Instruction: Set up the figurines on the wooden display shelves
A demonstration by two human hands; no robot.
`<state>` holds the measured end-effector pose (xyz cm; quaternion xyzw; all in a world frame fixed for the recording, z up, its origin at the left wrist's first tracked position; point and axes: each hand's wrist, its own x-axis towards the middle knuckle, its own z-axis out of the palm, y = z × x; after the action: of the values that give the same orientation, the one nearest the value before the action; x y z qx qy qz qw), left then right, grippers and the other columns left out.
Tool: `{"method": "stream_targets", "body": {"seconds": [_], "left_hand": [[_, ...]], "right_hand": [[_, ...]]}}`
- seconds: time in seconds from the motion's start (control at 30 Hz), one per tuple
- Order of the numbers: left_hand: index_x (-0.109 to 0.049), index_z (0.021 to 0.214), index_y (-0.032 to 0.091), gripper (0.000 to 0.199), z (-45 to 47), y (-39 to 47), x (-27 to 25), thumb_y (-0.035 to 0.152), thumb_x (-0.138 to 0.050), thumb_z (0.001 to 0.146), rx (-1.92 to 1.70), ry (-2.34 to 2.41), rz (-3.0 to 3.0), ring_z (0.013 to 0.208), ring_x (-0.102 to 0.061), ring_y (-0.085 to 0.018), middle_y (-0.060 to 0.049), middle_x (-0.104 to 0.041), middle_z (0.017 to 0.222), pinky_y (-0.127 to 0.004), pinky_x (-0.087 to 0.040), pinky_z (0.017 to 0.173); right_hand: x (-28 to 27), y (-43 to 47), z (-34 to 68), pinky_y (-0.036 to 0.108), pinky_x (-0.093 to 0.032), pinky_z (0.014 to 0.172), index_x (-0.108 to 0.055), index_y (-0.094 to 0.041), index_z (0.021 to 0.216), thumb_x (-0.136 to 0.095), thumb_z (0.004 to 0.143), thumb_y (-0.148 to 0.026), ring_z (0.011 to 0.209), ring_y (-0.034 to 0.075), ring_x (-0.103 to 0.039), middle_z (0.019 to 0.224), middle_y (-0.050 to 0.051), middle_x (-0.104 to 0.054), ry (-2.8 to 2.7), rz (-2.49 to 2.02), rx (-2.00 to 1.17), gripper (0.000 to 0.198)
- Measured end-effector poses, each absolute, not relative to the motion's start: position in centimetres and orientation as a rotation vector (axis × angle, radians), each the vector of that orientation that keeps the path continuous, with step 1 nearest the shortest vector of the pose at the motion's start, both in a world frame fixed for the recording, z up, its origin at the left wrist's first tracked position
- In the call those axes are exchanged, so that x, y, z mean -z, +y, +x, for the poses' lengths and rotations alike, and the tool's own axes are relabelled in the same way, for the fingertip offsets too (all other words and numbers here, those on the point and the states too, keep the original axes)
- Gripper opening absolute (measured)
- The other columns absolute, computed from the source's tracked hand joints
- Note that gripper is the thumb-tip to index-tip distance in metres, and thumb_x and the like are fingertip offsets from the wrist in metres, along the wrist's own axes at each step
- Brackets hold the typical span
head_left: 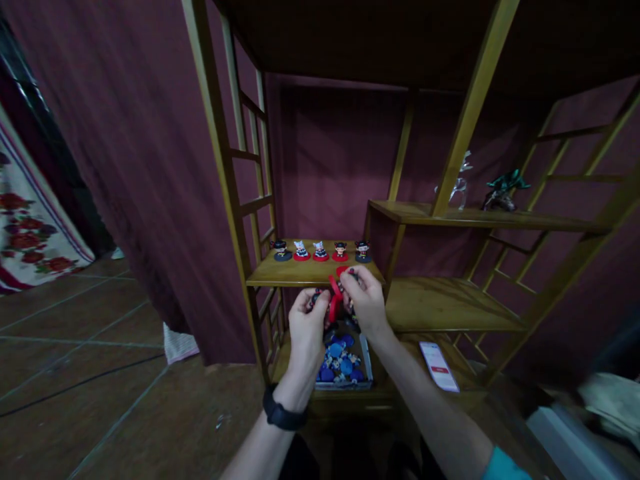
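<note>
My left hand [307, 328] is closed round a small figurine [316, 299] with dark parts; red round bases [334, 308] show by its thumb. Beside it, my right hand [369, 303] grips more small figurines, with a red base [342, 271] at its fingertips. The hands nearly meet in front of the shelf edge, and fingers hide much of what they hold. Behind them a row of several figurines stands upright on the wooden shelf [280, 273], among them a white-haired one [320, 251] on a red base and a dark-haired one [363, 251] on a dark base.
Below my hands a shallow box [369, 363] holds several blue-based figurines [345, 360]. A lit phone [439, 367] lies on the lower shelf to the right. A wooden post [475, 107] rises at right; a clear ornament [460, 183] and a green figure [505, 190] stand on the higher shelf.
</note>
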<state>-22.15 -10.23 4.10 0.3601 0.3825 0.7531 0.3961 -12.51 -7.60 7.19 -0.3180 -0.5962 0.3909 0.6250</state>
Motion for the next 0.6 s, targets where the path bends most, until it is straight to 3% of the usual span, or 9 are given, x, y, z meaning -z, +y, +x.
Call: {"method": "stream_targets", "body": {"seconds": [0.13, 0.3, 0.43, 0.6], "left_hand": [[-0.055, 0.072, 0.017, 0.028, -21.4, -8.8, 6.3, 0.038, -0.070, 0.061, -1.879, 1.087, 0.651, 0.042, -0.039, -0.005, 0.007, -0.047, 0.053, -0.018, -0.032, 0.043], [-0.051, 0.065, 0.016, 0.022, -21.0, -2.7, 16.4, 0.029, -0.068, 0.059, -1.942, 1.398, 0.351, 0.051, -0.045, -0.005, 0.005, -0.051, 0.060, -0.019, -0.038, 0.053], [-0.049, 0.070, 0.018, 0.021, -20.9, 1.5, 20.8, 0.032, -0.063, 0.063, -1.867, 1.432, 0.280, 0.046, -0.044, -0.006, 0.006, -0.049, 0.059, -0.021, -0.037, 0.050], [-0.048, 0.076, 0.020, 0.022, -22.2, 3.7, 24.1, 0.035, -0.061, 0.066, -1.852, 1.407, 0.237, 0.046, -0.046, -0.006, 0.007, -0.050, 0.059, -0.021, -0.038, 0.050]], "right_hand": [[2.1, -9.0, -13.9, 0.020, -0.038, 0.051, -0.056, -0.020, 0.076, -0.055, 0.077, -0.039, 0.055, 0.011, -0.048, 0.060, -0.005, -0.052, -1.366, -0.984, -0.823, 0.019], [12.7, -2.2, -15.5, 0.024, -0.043, 0.063, -0.057, -0.021, 0.079, -0.049, 0.078, -0.038, 0.065, 0.014, -0.054, 0.070, -0.002, -0.060, -1.238, -1.337, -0.747, 0.018], [18.3, 2.7, -14.7, 0.026, -0.044, 0.069, -0.056, -0.021, 0.080, -0.048, 0.077, -0.038, 0.072, 0.016, -0.058, 0.078, 0.001, -0.064, -1.294, -1.549, -0.732, 0.019], [20.9, 3.5, -14.3, 0.027, -0.044, 0.075, -0.056, -0.022, 0.094, -0.045, 0.081, -0.040, 0.085, 0.018, -0.060, 0.091, 0.004, -0.066, -1.310, -1.628, -0.602, 0.025]]}}
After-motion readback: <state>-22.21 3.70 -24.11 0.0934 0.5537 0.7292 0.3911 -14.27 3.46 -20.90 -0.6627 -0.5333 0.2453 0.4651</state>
